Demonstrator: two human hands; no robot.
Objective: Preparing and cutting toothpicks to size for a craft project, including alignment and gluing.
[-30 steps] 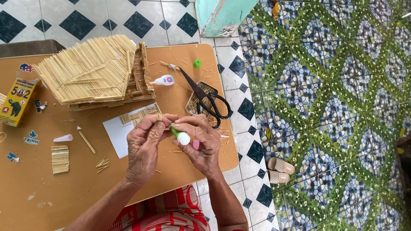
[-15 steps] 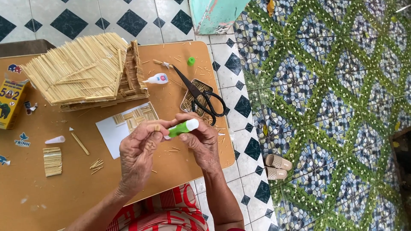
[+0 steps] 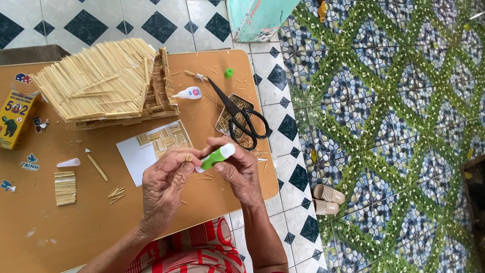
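My right hand [image 3: 237, 169] grips a small green and white glue tube [image 3: 216, 156], its tip pointing left toward my left hand [image 3: 164, 184]. Pinched between the left fingers is a short thin wooden stick [image 3: 188, 158], right at the tube's tip. Both hands hover over the brown table [image 3: 202, 194] near its front right edge. Just beyond them lies a white sheet [image 3: 134, 159] bearing a woven patch of sticks [image 3: 164, 139]. A model house of sticks [image 3: 101, 83] stands at the back.
Black scissors [image 3: 237, 111] lie over a small tray of sticks. A white glue bottle [image 3: 188, 93], a green cap [image 3: 229, 73], a yellow box [image 3: 15, 119], a white cone cap [image 3: 68, 163], and a stick bundle [image 3: 64, 188] dot the table. Sandals [image 3: 328, 198] sit on the floor.
The glue tube has tilted from upright to lying sideways, tip toward the left hand's stick. The view has shifted slightly; the hands stay over the same spot.
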